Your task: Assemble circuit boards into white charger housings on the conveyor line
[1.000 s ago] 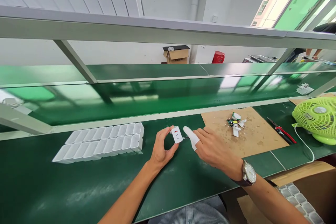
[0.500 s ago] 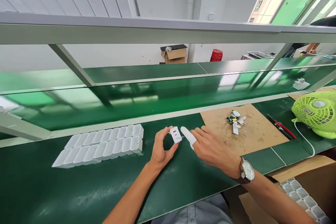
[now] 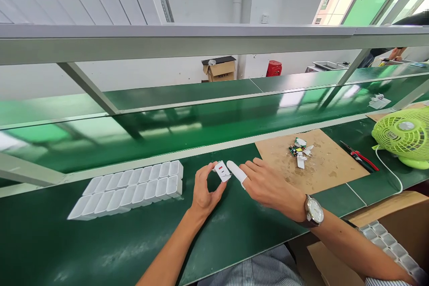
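Between the thumb and fingers of my left hand (image 3: 204, 192) is a small white charger (image 3: 221, 171) with dark port slots and a red one on the face turned toward me. It is held tilted above the green bench. My right hand (image 3: 264, 183) comes in from the right, a white finger cot (image 3: 236, 172) on its index finger. That fingertip is close to the charger's right edge, where a thin metallic bit shows. The other right fingers are curled, the thumb is hidden, and what they grip cannot be made out.
White divided trays (image 3: 129, 192) stand at left. On a brown board (image 3: 325, 156) lie circuit parts (image 3: 300, 149). Red-handled pliers (image 3: 360, 158) and a green fan (image 3: 405, 136) are farther right. A carton (image 3: 398, 214) holds more trays. A shelf rail (image 3: 214, 44) crosses above.
My right index finger has moved slightly left, closer to the charger's edge. My left hand keeps its hold on the charger. The camera view has shifted a little.
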Demonstrator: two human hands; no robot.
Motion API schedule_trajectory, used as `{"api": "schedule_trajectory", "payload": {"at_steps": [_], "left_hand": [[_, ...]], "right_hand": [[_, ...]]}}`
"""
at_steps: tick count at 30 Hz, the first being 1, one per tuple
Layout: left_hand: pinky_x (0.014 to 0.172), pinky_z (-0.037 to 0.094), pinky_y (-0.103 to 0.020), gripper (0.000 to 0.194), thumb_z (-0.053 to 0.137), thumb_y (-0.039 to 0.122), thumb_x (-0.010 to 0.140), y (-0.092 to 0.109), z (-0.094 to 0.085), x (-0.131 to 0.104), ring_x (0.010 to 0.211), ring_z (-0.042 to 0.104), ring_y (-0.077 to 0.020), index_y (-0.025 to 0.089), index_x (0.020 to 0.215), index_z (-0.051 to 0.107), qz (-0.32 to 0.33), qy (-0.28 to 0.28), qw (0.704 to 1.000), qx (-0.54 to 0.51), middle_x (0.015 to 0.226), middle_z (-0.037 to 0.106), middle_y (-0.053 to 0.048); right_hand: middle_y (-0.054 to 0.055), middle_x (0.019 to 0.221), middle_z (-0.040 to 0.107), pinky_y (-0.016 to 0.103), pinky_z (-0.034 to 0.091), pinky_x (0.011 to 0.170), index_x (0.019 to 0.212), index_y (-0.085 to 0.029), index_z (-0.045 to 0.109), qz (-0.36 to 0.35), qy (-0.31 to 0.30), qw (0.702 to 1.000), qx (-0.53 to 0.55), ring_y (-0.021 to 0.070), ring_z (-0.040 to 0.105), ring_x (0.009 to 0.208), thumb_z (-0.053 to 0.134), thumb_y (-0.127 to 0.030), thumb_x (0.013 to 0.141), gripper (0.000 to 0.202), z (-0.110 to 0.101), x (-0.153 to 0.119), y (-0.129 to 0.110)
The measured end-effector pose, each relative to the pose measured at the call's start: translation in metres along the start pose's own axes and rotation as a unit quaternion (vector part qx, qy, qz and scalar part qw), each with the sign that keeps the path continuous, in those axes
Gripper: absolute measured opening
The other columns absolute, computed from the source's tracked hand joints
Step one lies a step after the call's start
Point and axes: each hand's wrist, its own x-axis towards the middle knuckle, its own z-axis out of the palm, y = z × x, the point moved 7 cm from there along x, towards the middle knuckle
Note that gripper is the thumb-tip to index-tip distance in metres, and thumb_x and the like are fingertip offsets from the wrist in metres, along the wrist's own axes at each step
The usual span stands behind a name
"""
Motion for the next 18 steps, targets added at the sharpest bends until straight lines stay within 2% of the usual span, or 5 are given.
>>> {"api": "schedule_trajectory", "payload": {"at_steps": [7,18], "left_hand": [[0.095,0.060,-0.049,0.078,0.079,0.015,0.089,-0.0016,-0.0004,-0.0014,0.115,0.065,-0.0291,0.014,0.155,0.037,-0.003,0.004,1.000,0.000,0.126,0.065,-0.018],[0.095,0.060,-0.048,0.080,0.081,0.017,0.088,-0.0045,0.0001,-0.0026,0.113,0.066,-0.0283,0.015,0.154,0.038,-0.012,0.009,1.000,-0.006,0.126,0.066,-0.017]], "right_hand": [[0.004,0.074,0.042,0.036,0.021,0.063,0.081,-0.015,0.052,0.007,0.012,1.000,0.006,0.0211,0.037,0.068,0.046,0.006,0.089,0.024,-0.0050,0.0026,0.0005],[0.005,0.079,0.044,0.036,0.021,0.064,0.082,-0.016,0.051,0.016,-0.018,1.000,0.016,0.0215,0.037,0.070,0.049,0.005,0.088,0.022,-0.0010,-0.0011,0.0037]]}}
